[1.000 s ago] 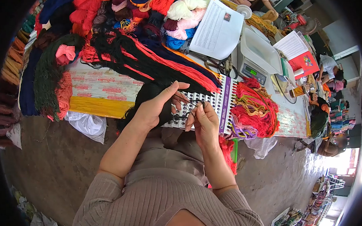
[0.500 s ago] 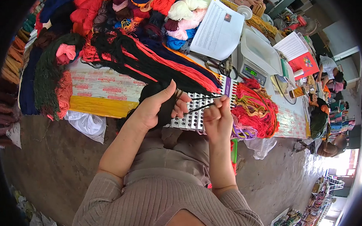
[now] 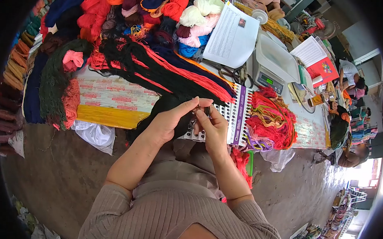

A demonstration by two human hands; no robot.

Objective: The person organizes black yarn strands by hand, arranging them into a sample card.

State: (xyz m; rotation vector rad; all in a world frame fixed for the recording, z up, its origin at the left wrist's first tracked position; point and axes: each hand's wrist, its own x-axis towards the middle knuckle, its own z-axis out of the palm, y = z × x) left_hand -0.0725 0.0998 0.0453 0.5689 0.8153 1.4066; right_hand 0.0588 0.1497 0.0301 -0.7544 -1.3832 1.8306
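Note:
A bundle of black embroidery thread hangs under and beside my left hand, whose fingers are curled round part of it. My right hand is closed in a pinch right against the left fingertips, with dark strands between the two hands. The exact grip there is partly hidden. Just beyond and below both hands lies a white perforated thread card with a purple printed strip. Black, coral and navy threads stretch from its holes toward the upper left.
Hanks of coloured yarn crowd the table's far side. A printed sheet, scissors and a digital scale stand near the card. Red tangled threads lie to its right. Other people sit at the far right.
My right hand has moved left and come together with my left hand. The black strands that were drawn straight between the hands are now gathered at the fingertips.

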